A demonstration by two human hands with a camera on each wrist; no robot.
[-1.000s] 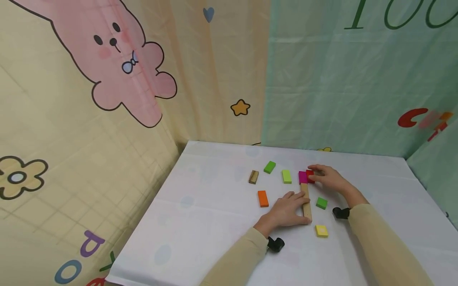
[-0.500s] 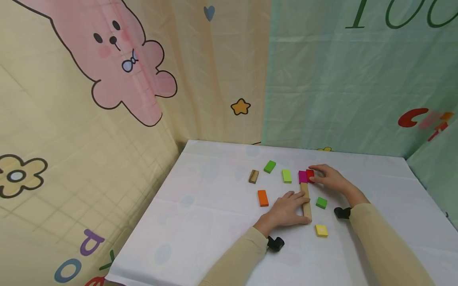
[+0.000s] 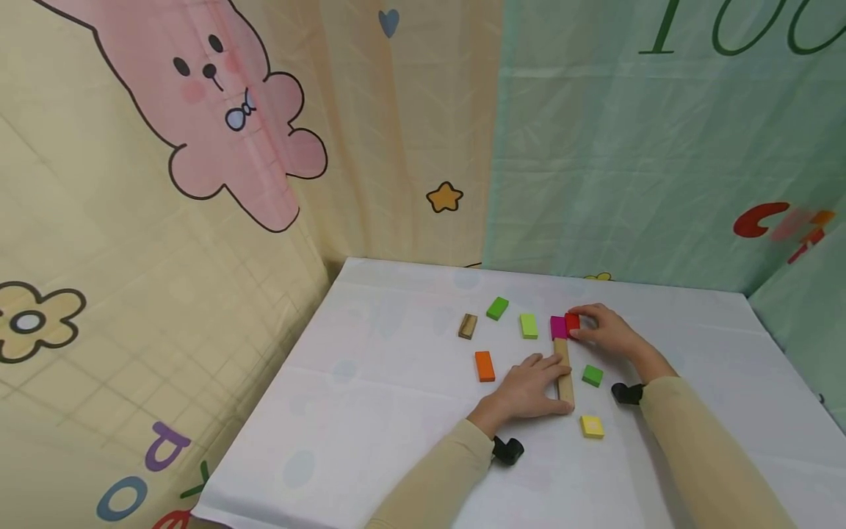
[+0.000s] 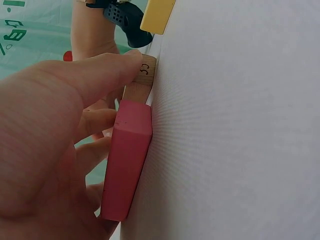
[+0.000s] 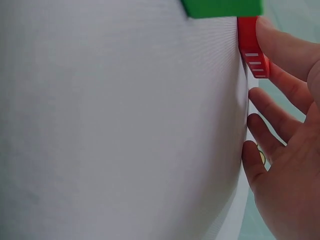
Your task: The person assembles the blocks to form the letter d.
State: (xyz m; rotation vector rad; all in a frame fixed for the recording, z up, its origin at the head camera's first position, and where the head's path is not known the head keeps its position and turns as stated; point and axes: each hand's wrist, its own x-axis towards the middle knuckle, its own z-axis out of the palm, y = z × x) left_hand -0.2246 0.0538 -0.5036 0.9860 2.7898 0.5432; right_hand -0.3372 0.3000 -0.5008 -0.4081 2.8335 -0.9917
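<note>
the red block (image 5: 248, 37) was clamped by right fingers (image 5: 291, 89); under spread left fingers (image 4: 95, 123), the wooden strip (image 3: 565, 389) was best steadied gently.

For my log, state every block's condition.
Red block, pinched by right grip
Wooden row, partly under left grip
Pink block, under left grip
Magenta block, unheld
Lime block, untouched
Far green block, untouched
Near green block, untouched
Brown block, untouched
Orange block, untouched
Yellow block, untouched
</note>
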